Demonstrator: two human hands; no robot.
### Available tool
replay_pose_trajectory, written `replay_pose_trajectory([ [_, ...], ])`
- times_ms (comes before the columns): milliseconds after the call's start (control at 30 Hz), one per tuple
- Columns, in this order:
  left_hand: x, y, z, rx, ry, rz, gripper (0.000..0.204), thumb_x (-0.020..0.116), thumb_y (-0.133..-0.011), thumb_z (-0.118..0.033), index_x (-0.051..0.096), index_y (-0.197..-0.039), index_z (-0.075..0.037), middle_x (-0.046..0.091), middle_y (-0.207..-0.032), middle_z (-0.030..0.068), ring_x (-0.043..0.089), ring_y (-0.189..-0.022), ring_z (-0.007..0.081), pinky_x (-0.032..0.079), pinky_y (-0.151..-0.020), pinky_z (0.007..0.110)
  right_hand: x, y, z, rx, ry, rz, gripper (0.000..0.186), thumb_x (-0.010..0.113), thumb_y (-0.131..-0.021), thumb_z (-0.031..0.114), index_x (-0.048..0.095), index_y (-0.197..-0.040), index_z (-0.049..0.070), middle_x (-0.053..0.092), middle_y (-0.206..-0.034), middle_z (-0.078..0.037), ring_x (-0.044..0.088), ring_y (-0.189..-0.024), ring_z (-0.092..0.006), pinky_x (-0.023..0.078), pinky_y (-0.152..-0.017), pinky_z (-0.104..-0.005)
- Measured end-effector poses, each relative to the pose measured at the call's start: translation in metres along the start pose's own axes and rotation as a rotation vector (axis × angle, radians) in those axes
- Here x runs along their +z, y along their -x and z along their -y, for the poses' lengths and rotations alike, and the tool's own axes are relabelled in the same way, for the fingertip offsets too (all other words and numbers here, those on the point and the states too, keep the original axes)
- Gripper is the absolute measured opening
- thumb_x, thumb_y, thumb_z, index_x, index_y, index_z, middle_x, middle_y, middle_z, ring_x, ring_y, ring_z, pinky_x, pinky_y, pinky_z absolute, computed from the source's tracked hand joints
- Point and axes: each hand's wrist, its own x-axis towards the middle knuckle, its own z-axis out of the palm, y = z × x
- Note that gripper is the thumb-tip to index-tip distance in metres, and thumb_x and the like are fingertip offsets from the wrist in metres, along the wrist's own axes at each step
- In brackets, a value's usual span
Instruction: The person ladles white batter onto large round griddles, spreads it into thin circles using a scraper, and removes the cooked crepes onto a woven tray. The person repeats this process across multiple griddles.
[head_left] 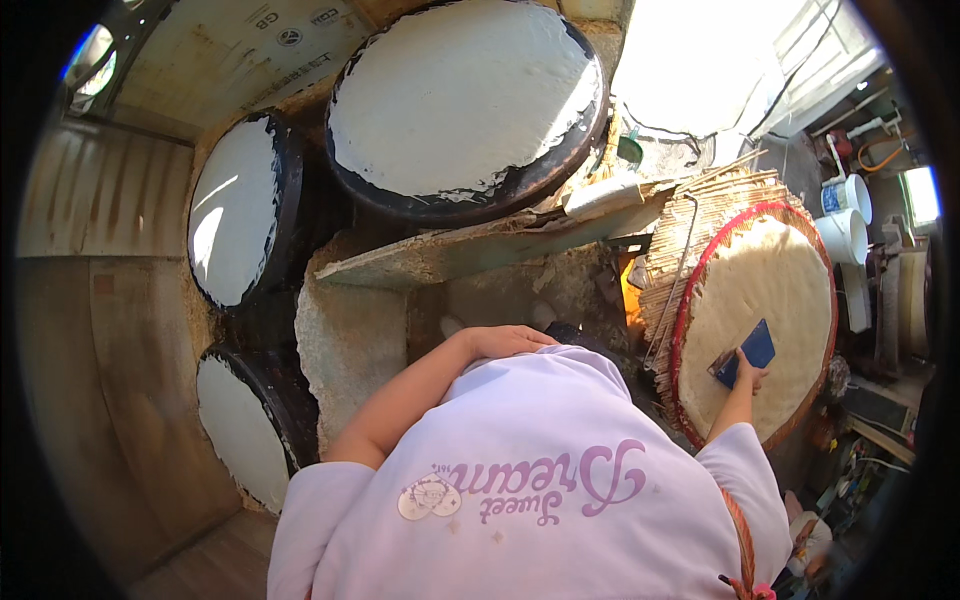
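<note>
My right hand [748, 374] is closed on a flat blue scraper [760, 345]. The scraper rests on or just over the pale, smooth surface of a large round tray [760, 250] with a red cloth-like edge; contact is hard to tell. A dark patch shows beside the scraper's lower end. Under that tray spreads a mat of thin sticks [665, 250], and a thin bent metal rod [685, 270] lies along it. My left hand [508, 341] lies flat against the front of my body, its fingers stretched out and holding nothing.
Three dark round vats stand left and ahead: a big one [465, 95] and two smaller ones [235, 210] [240, 430], all with white surfaces. A rough board [480, 245] crosses before me. White buckets [843, 236] stand at the far right.
</note>
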Motion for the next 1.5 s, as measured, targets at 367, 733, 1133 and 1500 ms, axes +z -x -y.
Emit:
replay_pose_trajectory([
  [367,-0.012,0.036,0.037,0.060,0.149,-0.218,0.042,0.035,-0.093,-0.032,0.046,-0.125,-0.006,0.046,-0.126,0.0061,0.041,-0.117,0.0168,0.030,-0.099,0.028,-0.119,0.086,0.052,-0.532,-0.982,1.018,0.040,0.063,-0.078,0.017,0.051,-0.113,0.001,0.059,-0.101,-0.006,0.059,-0.086,-0.0173,0.048,-0.076,-0.0286],
  [733,-0.010,0.098,0.156,-0.207,0.795,-0.566,0.045,0.035,-0.093,-0.037,0.046,-0.123,-0.005,0.046,-0.125,0.0042,0.044,-0.112,0.0147,0.035,-0.094,0.029,-0.052,0.439,0.158,-1.972,0.009,0.063,0.046,0.049,-0.076,0.000,0.040,-0.120,0.012,0.055,-0.106,-0.017,0.058,-0.091,-0.0321,0.050,-0.068,-0.0386],
  [1133,0.002,0.121,0.164,-0.110,0.857,-0.656,0.047,0.039,-0.091,-0.039,0.047,-0.123,-0.005,0.047,-0.124,0.0055,0.044,-0.113,0.0157,0.036,-0.094,0.030,-0.040,0.345,0.359,-1.403,0.054,0.100,0.044,0.056,-0.076,0.013,0.043,-0.118,0.013,0.061,-0.087,-0.017,0.060,-0.082,-0.0326,0.047,-0.071,-0.0426],
  [1500,0.012,0.119,0.145,-0.039,0.846,-0.685,0.049,0.042,-0.090,-0.042,0.047,-0.122,-0.005,0.048,-0.123,0.0067,0.043,-0.113,0.0166,0.036,-0.093,0.032,0.027,0.458,0.163,-1.292,-0.717,0.326,0.056,0.057,-0.077,0.013,0.031,-0.126,0.011,0.055,-0.102,-0.023,0.054,-0.087,-0.0417,0.044,-0.071,-0.0455],
])
